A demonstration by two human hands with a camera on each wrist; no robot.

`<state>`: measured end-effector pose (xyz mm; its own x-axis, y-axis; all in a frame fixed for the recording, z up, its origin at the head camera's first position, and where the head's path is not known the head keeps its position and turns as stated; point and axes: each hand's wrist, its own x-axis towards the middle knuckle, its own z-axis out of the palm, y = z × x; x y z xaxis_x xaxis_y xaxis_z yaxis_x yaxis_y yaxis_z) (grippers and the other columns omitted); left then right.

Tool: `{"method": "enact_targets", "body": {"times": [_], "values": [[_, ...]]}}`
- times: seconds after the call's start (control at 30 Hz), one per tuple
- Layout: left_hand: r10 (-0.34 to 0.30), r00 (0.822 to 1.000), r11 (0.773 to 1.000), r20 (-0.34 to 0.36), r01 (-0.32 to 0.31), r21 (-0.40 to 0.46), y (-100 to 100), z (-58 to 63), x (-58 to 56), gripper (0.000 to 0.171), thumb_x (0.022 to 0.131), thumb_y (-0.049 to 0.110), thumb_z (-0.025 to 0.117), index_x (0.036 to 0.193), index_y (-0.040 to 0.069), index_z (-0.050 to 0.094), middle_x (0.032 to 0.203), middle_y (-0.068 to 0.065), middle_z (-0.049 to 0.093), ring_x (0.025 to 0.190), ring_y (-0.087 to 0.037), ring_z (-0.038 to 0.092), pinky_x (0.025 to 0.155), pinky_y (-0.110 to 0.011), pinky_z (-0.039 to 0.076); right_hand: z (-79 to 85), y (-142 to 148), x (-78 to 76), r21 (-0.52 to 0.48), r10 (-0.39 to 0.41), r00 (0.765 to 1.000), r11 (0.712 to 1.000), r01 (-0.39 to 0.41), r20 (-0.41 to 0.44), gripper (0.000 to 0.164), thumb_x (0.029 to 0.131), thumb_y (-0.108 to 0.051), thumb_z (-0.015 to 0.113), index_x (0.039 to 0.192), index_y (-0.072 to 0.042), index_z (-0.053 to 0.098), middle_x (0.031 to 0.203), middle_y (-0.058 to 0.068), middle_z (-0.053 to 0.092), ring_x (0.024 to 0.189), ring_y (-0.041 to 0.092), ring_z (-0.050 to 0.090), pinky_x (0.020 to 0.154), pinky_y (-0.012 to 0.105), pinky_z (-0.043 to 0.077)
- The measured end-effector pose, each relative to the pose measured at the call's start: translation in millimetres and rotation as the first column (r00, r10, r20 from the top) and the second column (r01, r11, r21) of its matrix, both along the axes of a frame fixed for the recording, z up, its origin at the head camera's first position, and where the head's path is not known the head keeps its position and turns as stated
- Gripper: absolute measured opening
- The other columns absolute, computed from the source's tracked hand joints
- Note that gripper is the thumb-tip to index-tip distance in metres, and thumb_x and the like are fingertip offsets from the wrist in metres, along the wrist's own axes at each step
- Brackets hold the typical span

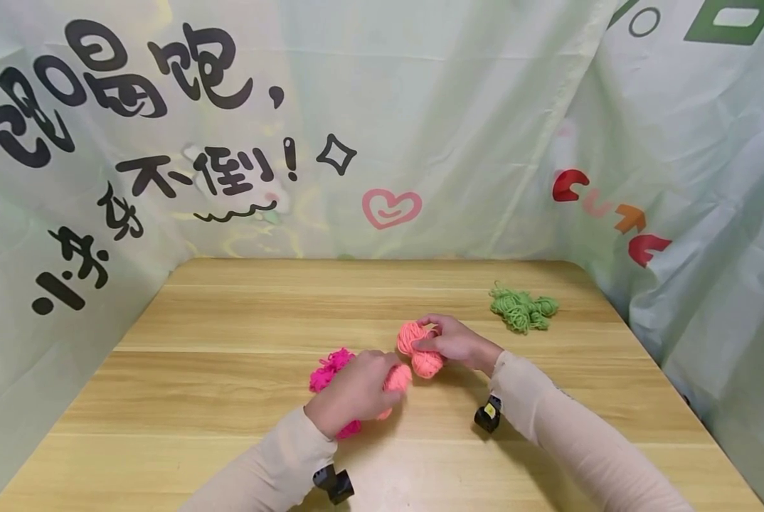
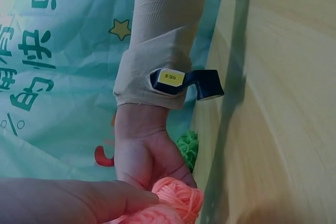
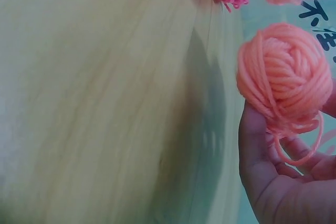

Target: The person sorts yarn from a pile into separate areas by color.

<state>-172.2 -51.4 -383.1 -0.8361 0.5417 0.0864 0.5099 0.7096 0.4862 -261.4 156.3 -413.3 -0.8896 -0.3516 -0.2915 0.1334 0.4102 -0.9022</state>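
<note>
My right hand grips coral yarn that shows as two rounded lobes, with a loose strand hanging by the fingers in the right wrist view. Close to it on the left, my left hand holds another piece of coral yarn between thumb and fingers. Bright pink yarn lies beneath and behind the left hand, which hides its middle. In the left wrist view, the left thumb presses against coral yarn.
Green yarn lies in a loose bundle at the back right of the wooden table. Printed cloth hangs behind the table and along both sides. A small black camera is attached at the right wrist, another at the left.
</note>
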Motion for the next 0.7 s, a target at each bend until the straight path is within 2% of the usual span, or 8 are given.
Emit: {"method": "enact_targets", "body": {"times": [0.2, 0.7], "values": [[0.009, 1.000, 0.999, -0.008, -0.009, 0.040, -2, 0.3, -3.8, 0.030, 0.081, 0.013, 0.075, 0.105, -0.001, 0.065, 0.080, -0.001, 0.058, 0.066, -0.012, 0.052, 0.053, -0.020, 0.045, -1.1, -1, -1.7, -0.023, -0.005, 1.000, 1.000, 0.005, -0.004, 0.054, 0.089, -0.010, 0.070, 0.135, 0.002, 0.045, 0.090, 0.010, 0.048, 0.067, 0.015, 0.050, 0.054, 0.025, 0.045], [0.033, 0.999, 0.998, -0.037, -0.031, 0.048, -4, 3.0, -15.4, 0.031, 0.084, 0.017, 0.075, 0.106, -0.002, 0.064, 0.077, 0.000, 0.056, 0.065, -0.012, 0.051, 0.053, -0.021, 0.045, -0.9, -1, -10.4, -0.039, -0.041, 0.999, 0.998, 0.040, -0.005, 0.054, 0.089, -0.009, 0.069, 0.136, 0.002, 0.045, 0.085, 0.009, 0.051, 0.062, 0.013, 0.050, 0.051, 0.025, 0.044]]}}
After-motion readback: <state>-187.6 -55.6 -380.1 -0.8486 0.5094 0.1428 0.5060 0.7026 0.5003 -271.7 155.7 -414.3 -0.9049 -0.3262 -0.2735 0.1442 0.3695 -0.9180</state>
